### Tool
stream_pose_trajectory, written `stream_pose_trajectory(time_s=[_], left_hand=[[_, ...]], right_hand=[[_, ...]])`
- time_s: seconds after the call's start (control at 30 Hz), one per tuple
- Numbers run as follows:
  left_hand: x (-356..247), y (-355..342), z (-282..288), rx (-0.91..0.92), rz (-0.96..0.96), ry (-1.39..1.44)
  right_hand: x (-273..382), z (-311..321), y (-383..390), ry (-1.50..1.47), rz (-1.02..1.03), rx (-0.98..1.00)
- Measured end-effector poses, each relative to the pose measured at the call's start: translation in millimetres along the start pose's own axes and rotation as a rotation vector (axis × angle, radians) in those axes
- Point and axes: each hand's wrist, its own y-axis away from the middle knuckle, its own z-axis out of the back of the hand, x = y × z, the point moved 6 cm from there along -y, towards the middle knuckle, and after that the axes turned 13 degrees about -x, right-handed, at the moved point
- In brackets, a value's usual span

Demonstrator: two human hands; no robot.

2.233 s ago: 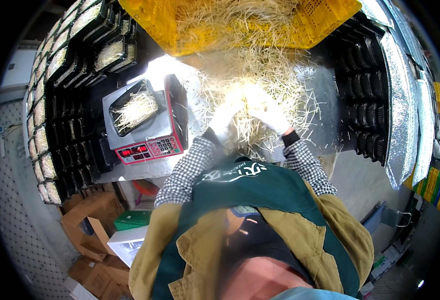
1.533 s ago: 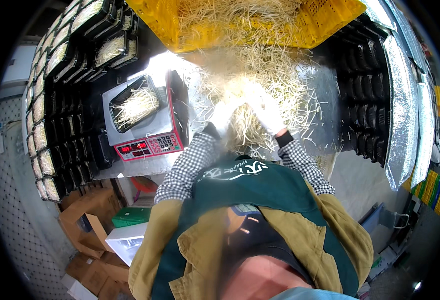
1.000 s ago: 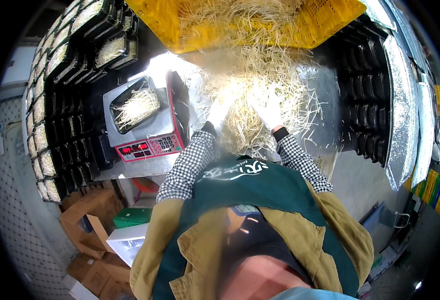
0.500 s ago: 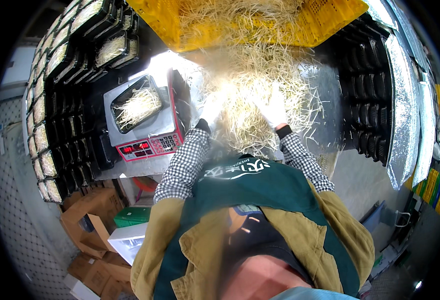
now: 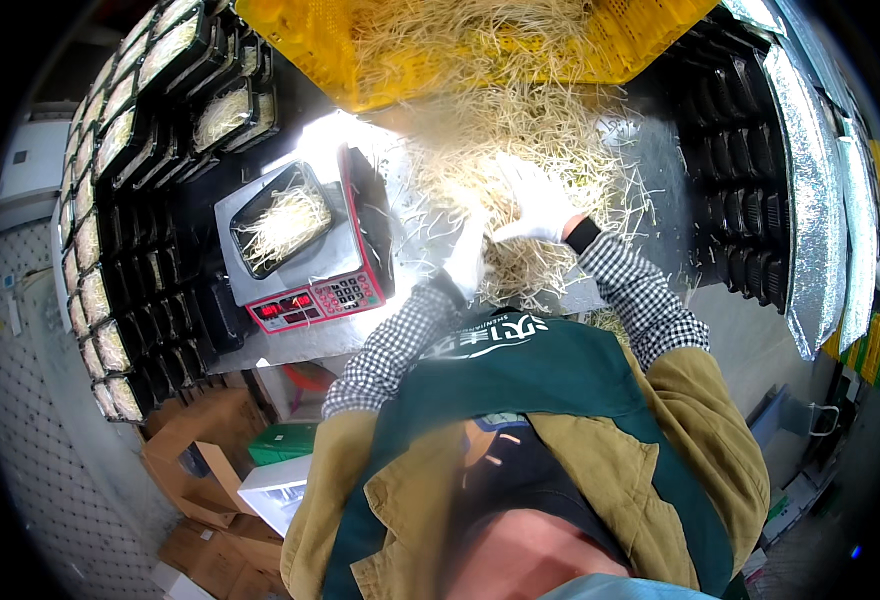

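A loose heap of pale bean sprouts (image 5: pixel 530 270) lies on the metal table in front of me. Both my hands wear white gloves, partly washed out by glare. At the heap's near left side, my left hand (image 5: pixel 468 258) is edge-on with its fingers stretched forward. My right hand (image 5: pixel 542 205) rests on top of the sprouts, fingers extended and thumb out toward the left hand. The two hands are close together. To the left, a black plastic tray (image 5: pixel 253 212) holding sprouts stands on a red and silver digital scale (image 5: pixel 335 258).
A yellow crate (image 5: pixel 650 45) of sprouts tips toward me at the back. Stacked filled trays (image 5: pixel 110 345) line the left; nested black trays (image 5: pixel 745 210) and silver foil-like sheets (image 5: pixel 805 200) stand right. Cardboard boxes (image 5: pixel 200 440) sit below left.
My hands have drawn closer together and nearer to me; the right hand has shifted across the heap's top. The view has turned slightly. The tray stays on the scale.
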Motion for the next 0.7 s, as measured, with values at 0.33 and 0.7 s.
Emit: stream_pose_trajectory(time_s=[0.33,0.7], left_hand=[[-60.0,9.1,-32.7,-0.135,-1.613,-1.949],[-67.4,-61.7,-59.0,0.199,-1.28,-1.955]], right_hand=[[-19.2,-11.2,50.0,0.252,-0.226,-0.267],[-47.0,-20.1,41.3,0.165,-0.175,-0.082]])
